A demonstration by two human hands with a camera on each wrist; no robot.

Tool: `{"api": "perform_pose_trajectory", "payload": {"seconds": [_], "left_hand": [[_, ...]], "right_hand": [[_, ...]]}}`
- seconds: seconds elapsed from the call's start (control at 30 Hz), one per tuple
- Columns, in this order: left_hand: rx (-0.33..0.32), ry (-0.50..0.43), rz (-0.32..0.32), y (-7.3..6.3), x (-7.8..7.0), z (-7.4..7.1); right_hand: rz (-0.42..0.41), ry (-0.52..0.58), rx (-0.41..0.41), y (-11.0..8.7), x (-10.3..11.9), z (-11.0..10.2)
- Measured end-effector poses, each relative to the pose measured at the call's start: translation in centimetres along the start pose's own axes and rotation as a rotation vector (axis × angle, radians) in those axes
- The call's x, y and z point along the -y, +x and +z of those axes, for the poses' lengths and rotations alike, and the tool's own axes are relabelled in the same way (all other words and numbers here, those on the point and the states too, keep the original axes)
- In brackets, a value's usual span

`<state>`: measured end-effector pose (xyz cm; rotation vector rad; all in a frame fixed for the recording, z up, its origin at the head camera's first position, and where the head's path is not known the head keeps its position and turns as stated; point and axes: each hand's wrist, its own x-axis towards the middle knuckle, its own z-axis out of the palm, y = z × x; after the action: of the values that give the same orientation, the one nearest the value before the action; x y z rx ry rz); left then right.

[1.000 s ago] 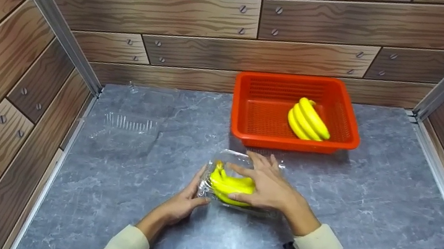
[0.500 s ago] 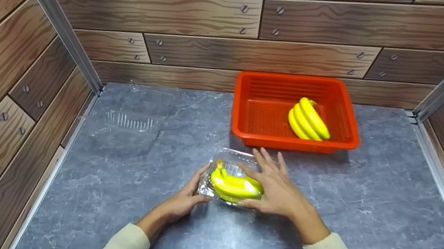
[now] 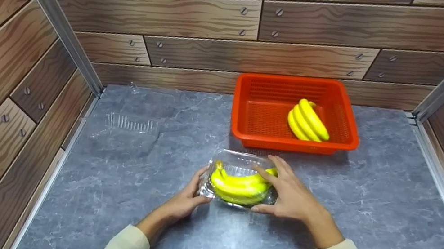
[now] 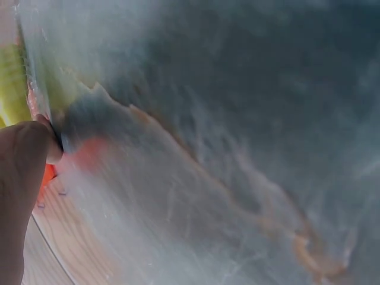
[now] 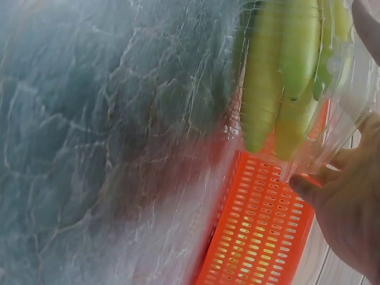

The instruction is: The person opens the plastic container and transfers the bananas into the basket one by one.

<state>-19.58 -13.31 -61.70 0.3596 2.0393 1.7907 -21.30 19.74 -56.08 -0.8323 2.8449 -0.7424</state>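
Observation:
A bunch of yellow bananas (image 3: 238, 189) lies inside a clear plastic clamshell container (image 3: 234, 157) at the middle of the table. My left hand (image 3: 184, 201) grips the container's left end, thumb on the near side. Around its right end my right hand (image 3: 293, 198) is spread, thumb at the near edge and fingers along the far edge. In the right wrist view, greenish-yellow bananas (image 5: 264, 77) show through the plastic, with fingertips right at the container's rim. The left wrist view has the left thumb (image 4: 27, 154) against the plastic edge.
Behind the container stands a red plastic basket (image 3: 291, 146) with another bunch of bananas (image 3: 308, 120) in it. At the left, clear plastic packaging (image 3: 131, 123) lies on the grey marbled table (image 3: 398, 210). Wood-patterned panels (image 3: 197, 56) enclose the back and sides.
My right hand has slid rightward from over the bananas to the container's right end, uncovering more of the bunch. The left hand has stayed at the left end.

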Motion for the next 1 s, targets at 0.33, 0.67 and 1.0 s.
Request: {"api": "perform_pose_trajectory", "payload": {"seconds": [0.33, 0.67, 1.0], "left_hand": [[-0.040, 0.059, 0.038, -0.5, 0.3, -0.5], [-0.044, 0.009, -0.009, -0.3, 0.1, -0.5], [-0.034, 0.004, -0.018, -0.5, -0.1, -0.8]], "right_hand": [[0.012, 0.010, 0.032, 0.5, 0.6, 0.2], [0.005, 0.005, -0.005, 0.8, 0.7, 0.0], [0.014, 0.021, -0.020, 1.3, 0.6, -0.4]]}}
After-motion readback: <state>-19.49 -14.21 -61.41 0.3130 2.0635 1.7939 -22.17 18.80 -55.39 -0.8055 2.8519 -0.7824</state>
